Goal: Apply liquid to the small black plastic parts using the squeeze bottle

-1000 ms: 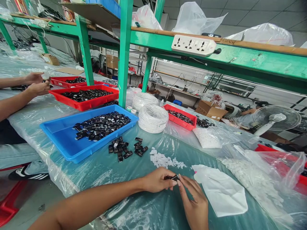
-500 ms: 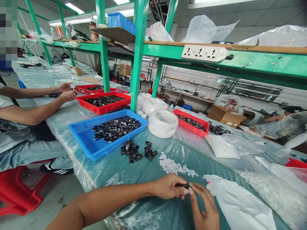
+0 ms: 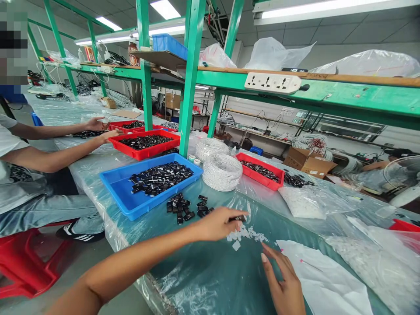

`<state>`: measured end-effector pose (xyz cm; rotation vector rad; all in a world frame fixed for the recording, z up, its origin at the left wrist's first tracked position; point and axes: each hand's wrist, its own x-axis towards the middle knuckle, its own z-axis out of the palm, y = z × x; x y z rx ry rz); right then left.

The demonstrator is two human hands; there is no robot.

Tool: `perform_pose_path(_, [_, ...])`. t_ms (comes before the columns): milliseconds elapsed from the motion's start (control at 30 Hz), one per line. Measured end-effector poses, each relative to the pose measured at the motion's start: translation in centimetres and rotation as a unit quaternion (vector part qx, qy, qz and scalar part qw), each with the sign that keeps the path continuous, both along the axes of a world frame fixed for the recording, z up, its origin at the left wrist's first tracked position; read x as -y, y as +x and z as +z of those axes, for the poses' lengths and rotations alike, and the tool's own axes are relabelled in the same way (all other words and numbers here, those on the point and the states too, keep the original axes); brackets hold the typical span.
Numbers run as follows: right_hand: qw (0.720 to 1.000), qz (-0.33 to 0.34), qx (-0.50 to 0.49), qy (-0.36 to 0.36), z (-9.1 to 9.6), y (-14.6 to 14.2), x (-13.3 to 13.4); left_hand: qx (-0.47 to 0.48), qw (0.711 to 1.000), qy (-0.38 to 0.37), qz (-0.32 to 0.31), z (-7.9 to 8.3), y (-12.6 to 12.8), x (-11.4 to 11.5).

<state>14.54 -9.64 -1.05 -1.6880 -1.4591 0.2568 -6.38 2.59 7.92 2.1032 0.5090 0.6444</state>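
My left hand (image 3: 218, 224) is closed on a small black plastic piece (image 3: 236, 218), holding it just above a scatter of small white pieces (image 3: 251, 235). My right hand (image 3: 285, 280) is beside the near right end of that scatter, thumb and forefinger apart, with nothing visible between them. Behind my left wrist lie loose black pieces (image 3: 179, 206) of the same look, some partly hidden by the hand. A blue tray (image 3: 114, 192) past them contains a heap of similar black pieces.
Coils of white cable (image 3: 223, 173) stand behind the scatter, near red trays (image 3: 144, 153) of black parts. White sheeting (image 3: 331, 271) and bags of white pieces (image 3: 300, 203) lie at right. Green shelf posts (image 3: 190, 83) rise beyond. A co-worker's arms (image 3: 62, 151) reach in from the left.
My left hand has moved up and away from my right hand, carrying the black piece over the white scatter. My right hand has let go of the piece. The co-worker's hands have parted.
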Motion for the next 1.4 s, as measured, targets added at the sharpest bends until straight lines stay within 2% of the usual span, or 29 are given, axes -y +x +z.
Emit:
perform_pose_path(67, [1.000,0.004,-0.008,-0.019,0.1,0.0,0.1,-0.010,0.995,0.066,0.074,2.3,-2.3,-1.9])
perform_pose_path(133, [1.000,0.014,0.002,-0.015,0.2,-0.1,0.2,-0.054,0.973,0.137,0.180,4.3,-4.8,-4.6])
perform_pose_path(167, [1.000,0.018,0.012,-0.008,0.3,-0.1,0.2,-0.098,0.946,0.175,0.255,5.1,-6.1,-6.0])
perform_pose_path(200, [0.999,0.022,0.023,0.000,0.3,-0.2,0.2,-0.155,0.902,0.217,0.339,5.7,-7.5,-7.4])
perform_pose_path(233, [0.999,0.026,0.037,0.009,0.3,-0.2,0.2,-0.224,0.851,0.249,0.404,6.1,-8.7,-8.7])
perform_pose_path(267, [0.998,0.029,0.049,0.019,0.2,-0.3,0.2,-0.244,0.827,0.253,0.439,6.3,-9.9,-9.7])
perform_pose_path(333, [0.996,0.036,0.073,0.036,0.1,-0.3,0.1,-0.270,0.800,0.259,0.469,5.8,-11.7,-10.9])
perform_pose_path(367, [0.995,0.039,0.084,0.042,0.1,-0.3,0.0,-0.280,0.796,0.260,0.470,5.3,-12.3,-11.1])
perform_pose_path(467, [0.993,0.050,0.102,0.042,0.0,-0.4,-0.2,-0.320,0.811,0.263,0.414,2.8,-12.9,-10.5])
perform_pose_path(600, [0.994,0.068,0.085,0.022,0.0,-0.4,-0.2,-0.353,0.842,0.270,0.304,-0.4,-11.5,-9.0])
perform_pose_path(733, [0.996,0.076,0.046,-0.008,-0.1,-0.4,0.0,-0.373,0.843,0.267,0.281,-2.7,-9.9,-8.3])
perform_pose_path(833, [0.996,0.075,0.041,-0.019,0.0,-0.4,0.1,-0.368,0.843,0.263,0.291,-3.3,-9.2,-8.5])
perform_pose_path(933, [0.995,0.075,0.059,-0.006,0.4,-0.5,0.1,-0.340,0.851,0.253,0.309,-3.1,-8.6,-8.3])
perform_pose_path(1033, [0.994,0.077,0.076,0.007,0.9,-0.9,0.1,-0.291,0.873,0.228,0.318,-2.7,-7.2,-7.2])
perform_pose_path(1100, [0.993,0.078,0.084,0.015,1.1,-1.1,0.0,-0.252,0.898,0.208,0.295,-2.9,-5.4,-6.1])
perform_pose_path(1167, [0.993,0.075,0.086,0.023,1.1,-1.2,0.0,-0.179,0.940,0.155,0.247,-3.6,-3.1,-4.8])
perform_pose_path(1200, [0.993,0.074,0.086,0.030,1.0,-1.2,0.0,-0.090,0.971,0.072,0.211,-4.0,-1.7,-4.1])
perform_pose_path(1233, [0.993,0.072,0.085,0.038,1.0,-1.2,0.0,0.000,0.985,-0.019,0.169,-4.5,-0.3,-3.4])
perform_pose_path(1300, [0.993,0.062,0.082,0.066,0.8,-1.0,0.2,0.109,0.976,-0.167,0.087,-5.4,2.3,-1.8])
perform_pose_path(1400, [0.993,0.028,0.063,0.100,0.8,-0.7,0.4,0.176,0.949,-0.260,0.013,-6.1,5.0,0.3])
